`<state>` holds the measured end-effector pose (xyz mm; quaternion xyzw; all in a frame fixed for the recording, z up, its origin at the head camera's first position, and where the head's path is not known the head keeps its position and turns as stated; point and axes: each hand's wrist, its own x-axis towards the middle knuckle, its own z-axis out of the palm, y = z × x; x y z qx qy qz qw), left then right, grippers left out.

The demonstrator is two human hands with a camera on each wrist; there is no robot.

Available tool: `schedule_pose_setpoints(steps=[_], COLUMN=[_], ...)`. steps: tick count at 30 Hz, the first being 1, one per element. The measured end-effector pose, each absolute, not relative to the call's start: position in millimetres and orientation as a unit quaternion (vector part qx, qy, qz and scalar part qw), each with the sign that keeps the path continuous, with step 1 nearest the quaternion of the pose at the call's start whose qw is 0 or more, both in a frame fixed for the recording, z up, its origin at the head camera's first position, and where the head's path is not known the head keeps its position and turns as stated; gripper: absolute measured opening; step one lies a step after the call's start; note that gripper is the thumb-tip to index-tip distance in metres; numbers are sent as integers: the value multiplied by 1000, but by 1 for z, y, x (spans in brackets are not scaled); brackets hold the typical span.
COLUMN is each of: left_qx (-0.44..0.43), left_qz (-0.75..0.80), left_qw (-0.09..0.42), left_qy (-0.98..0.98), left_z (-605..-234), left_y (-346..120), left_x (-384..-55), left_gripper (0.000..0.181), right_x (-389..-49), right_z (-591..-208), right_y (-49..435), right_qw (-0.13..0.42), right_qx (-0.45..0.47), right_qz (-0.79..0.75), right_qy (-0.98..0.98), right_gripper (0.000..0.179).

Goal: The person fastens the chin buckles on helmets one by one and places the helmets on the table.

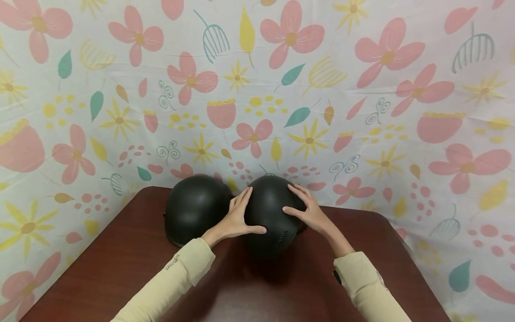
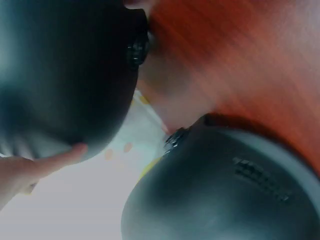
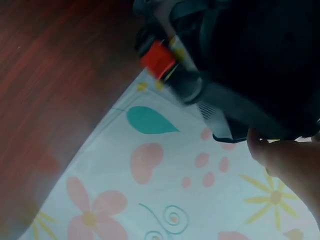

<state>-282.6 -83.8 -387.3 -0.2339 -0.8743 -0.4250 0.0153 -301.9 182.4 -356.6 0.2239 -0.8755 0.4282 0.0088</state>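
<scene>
Both hands hold a smooth black helmet [image 1: 267,205] between them near the back of the table. My left hand [image 1: 235,219] spreads over its left side, thumb toward the front. On the opposite side, my right hand [image 1: 311,212] grips it with thumb and fingers apart. The right wrist view shows the dark inside of this helmet [image 3: 265,60], a strap and a red buckle [image 3: 158,59], with fingertips at its rim. A second black helmet [image 1: 197,208] stands close by on the left; the left wrist view shows its slotted vent [image 2: 260,177]. Whether the held helmet touches the table is unclear.
The dark reddish-brown table [image 1: 104,264] has rounded back corners. Behind it and at both sides hangs a white cloth [image 1: 257,103] printed with flowers and leaves. The two helmets stand near the table's back edge, close to the cloth.
</scene>
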Motion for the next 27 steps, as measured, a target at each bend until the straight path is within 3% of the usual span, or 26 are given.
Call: schedule_pose_setpoints(steps=[9, 21, 27], left_qx=[-207, -172, -160], left_qz=[-517, -535, -553], left_qw=[-23, -79, -108], left_qy=[-830, -823, -810], left_z=[-406, -400, -403], left_y=[-87, -86, -90], left_x=[-286, -288, -291], left_gripper=[105, 95, 96], right_x=[-304, -306, -307], right_z=[-360, -360, -361], right_y=[188, 194, 193], right_qw=[8, -34, -24], right_qx=[202, 183, 185], right_qz=[433, 444, 424], right_qy=[-879, -877, -886], right_gripper=[76, 86, 87])
